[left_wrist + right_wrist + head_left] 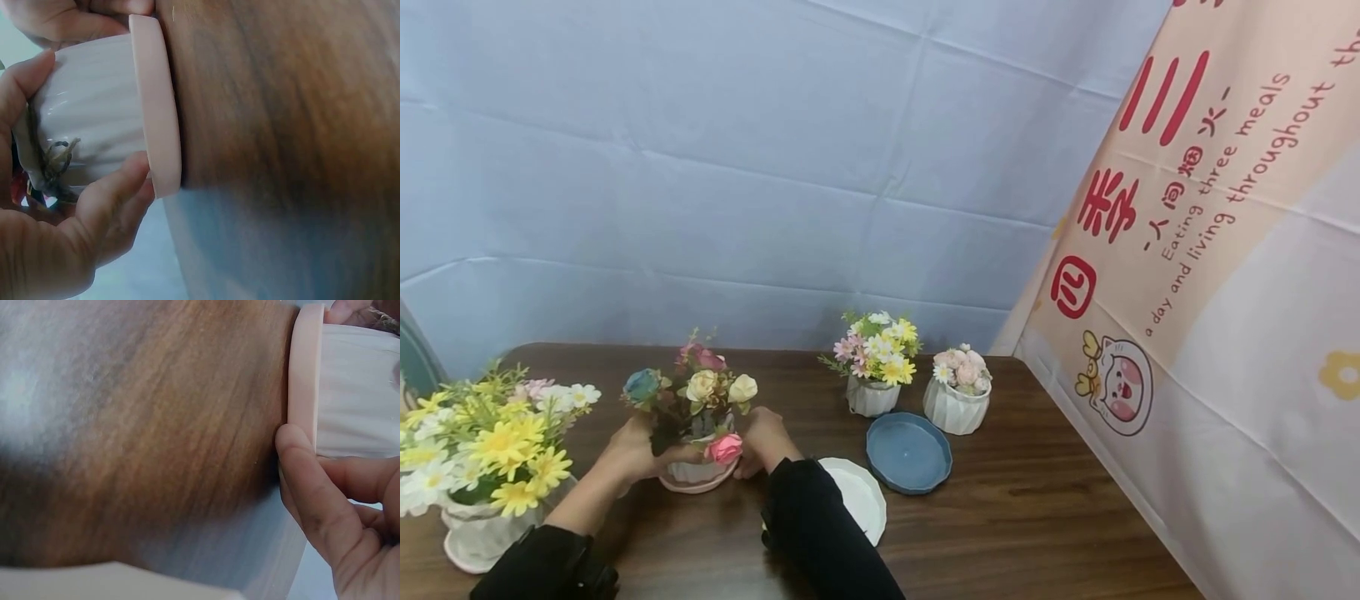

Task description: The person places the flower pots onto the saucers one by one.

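Observation:
Near the left-middle of the table stands a white flowerpot (694, 472) on a pale pink saucer (157, 106), filled with blue, cream and pink artificial roses (702, 386). My left hand (638, 448) grips the pot from its left side. The left wrist view shows the thumb by the pot's rim and other fingers low on its wall, close to the saucer; a small twine bow hangs there. On the pot's right side, my right hand (340, 515) holds the saucer's edge, one fingertip on its rim and another digit against the pot. Flowers partly hide both hands from above.
A larger pot of yellow and white daisies (505, 450) stands at the left on a pale saucer. A white plate (859, 498) lies partly under the right sleeve, beside a blue plate (908, 452). Two small flowerpots (871, 397) (957, 408) stand farther back, before a hanging cloth.

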A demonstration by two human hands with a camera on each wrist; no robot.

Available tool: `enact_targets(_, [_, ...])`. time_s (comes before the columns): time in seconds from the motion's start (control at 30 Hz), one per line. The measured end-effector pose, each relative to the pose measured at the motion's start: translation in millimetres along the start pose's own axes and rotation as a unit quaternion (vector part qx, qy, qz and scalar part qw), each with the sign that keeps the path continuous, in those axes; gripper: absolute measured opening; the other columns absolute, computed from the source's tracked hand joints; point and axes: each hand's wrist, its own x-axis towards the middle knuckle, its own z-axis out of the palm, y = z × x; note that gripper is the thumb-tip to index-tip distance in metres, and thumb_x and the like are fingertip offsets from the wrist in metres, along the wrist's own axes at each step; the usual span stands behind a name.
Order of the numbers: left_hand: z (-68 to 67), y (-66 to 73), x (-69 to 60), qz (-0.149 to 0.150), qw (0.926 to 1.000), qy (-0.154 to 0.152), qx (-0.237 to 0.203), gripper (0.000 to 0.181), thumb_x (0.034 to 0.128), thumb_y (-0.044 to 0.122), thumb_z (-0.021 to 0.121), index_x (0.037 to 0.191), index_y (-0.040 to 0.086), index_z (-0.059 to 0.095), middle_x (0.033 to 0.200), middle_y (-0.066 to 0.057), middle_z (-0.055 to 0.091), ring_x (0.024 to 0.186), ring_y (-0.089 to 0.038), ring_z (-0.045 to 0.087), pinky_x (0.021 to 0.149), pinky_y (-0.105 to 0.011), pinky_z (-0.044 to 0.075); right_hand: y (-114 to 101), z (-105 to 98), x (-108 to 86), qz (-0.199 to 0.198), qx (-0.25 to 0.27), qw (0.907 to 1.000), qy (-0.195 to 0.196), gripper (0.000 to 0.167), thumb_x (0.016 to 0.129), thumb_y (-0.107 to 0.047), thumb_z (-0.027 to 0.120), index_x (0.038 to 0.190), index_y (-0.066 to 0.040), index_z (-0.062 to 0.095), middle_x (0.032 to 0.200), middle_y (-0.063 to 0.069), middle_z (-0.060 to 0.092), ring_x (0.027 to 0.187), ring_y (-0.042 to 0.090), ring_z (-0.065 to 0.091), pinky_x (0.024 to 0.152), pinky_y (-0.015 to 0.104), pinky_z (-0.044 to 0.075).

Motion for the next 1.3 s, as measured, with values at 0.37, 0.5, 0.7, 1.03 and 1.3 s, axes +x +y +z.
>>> enact_targets(0.37, [0.2,0.9,-2.8,0.004,0.9999,-0.002,0.011,0.084,0.0683,0.031,0.082,0.126,-0.014,0.041,0.12,-0.038,0.046,0.107,-0.053,0.047,0.08,-0.057,0.044,5.8,2.3,13.3,-0.013,-0.026,0.9992,-0.027,0.019,0.077,0.012,0.068,0.094,0.008,0.065,0.044,0.016,0.055,0.038,0.023,0.058,0.04,0.031,0.05])
enact_targets(0.5, [0.8,2.3,-6.2,-0.011,0.9991,-0.004,0.04,0.09,0.0699,0.039,0.08,0.128,-0.015,0.037,0.12,-0.04,0.045,0.108,-0.056,0.044,0.082,-0.059,0.043,12.5,-4.1,12.1,-0.034,0.023,0.9961,-0.078,0.009,0.086,0.001,0.062,0.094,0.006,0.062,0.049,0.018,0.058,0.044,0.027,0.062,0.043,0.034,0.052])
enact_targets(0.7, [2.3,4.3,-12.0,-0.018,0.9984,-0.002,0.054,0.082,0.0708,0.043,0.078,0.122,-0.013,0.046,0.115,-0.038,0.05,0.105,-0.055,0.046,0.082,-0.058,0.043,15.5,-16.9,-7.4,-0.074,0.028,0.9912,-0.106,0.014,0.087,0.0,0.06,0.075,0.005,0.058,0.055,0.019,0.061,0.055,0.03,0.065,0.05,0.036,0.054])
enact_targets(1.03, [1.5,12.8,-12.5,-0.004,0.9968,0.044,0.067,0.078,0.0654,0.042,0.082,0.115,-0.011,0.054,0.108,-0.035,0.056,0.098,-0.052,0.052,0.077,-0.057,0.045,15.2,-23.0,-16.0,-0.121,-0.179,0.9757,-0.031,0.02,0.081,-0.018,0.067,0.07,-0.003,0.06,0.062,0.005,0.056,0.052,0.02,0.054,0.046,0.03,0.044])
enact_targets(1.3, [-7.4,17.1,-12.7,-0.027,0.9976,0.005,0.063,0.071,0.0696,0.048,0.077,0.113,-0.006,0.061,0.108,-0.029,0.059,0.099,-0.049,0.054,0.077,-0.055,0.045,10.6,-25.8,-23.4,-0.119,-0.259,0.9584,0.004,0.025,0.079,-0.032,0.07,0.085,-0.008,0.064,0.071,0.003,0.052,0.063,0.018,0.05,0.055,0.033,0.044])
